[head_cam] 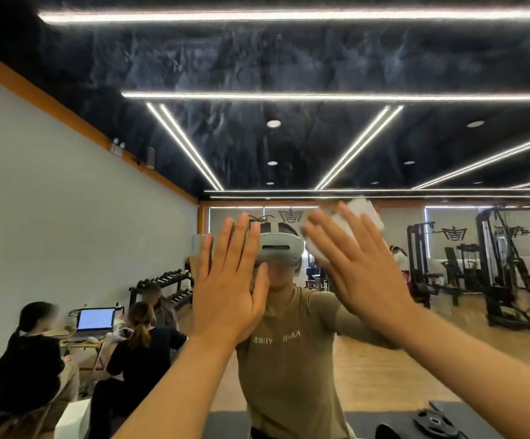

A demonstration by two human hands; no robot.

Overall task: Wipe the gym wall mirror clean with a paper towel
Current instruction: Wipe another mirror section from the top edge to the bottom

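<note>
The wall mirror (368, 147) fills almost the whole view and reflects the gym and a person in an olive shirt with a headset. My left hand (230, 280) lies flat against the glass with straight fingers and holds nothing. To its right, my right hand (357, 264) presses a white paper towel (363, 212) flat against the mirror with straight, spread fingers. The towel shows above and to the left of those fingers; the rest is hidden under the palm.
In the reflection, people sit at a table with a laptop (96, 319) at lower left, beside a dumbbell rack (168, 285). Cable machines (498, 267) stand at right. A weight plate (435, 423) lies on a dark mat at the bottom right.
</note>
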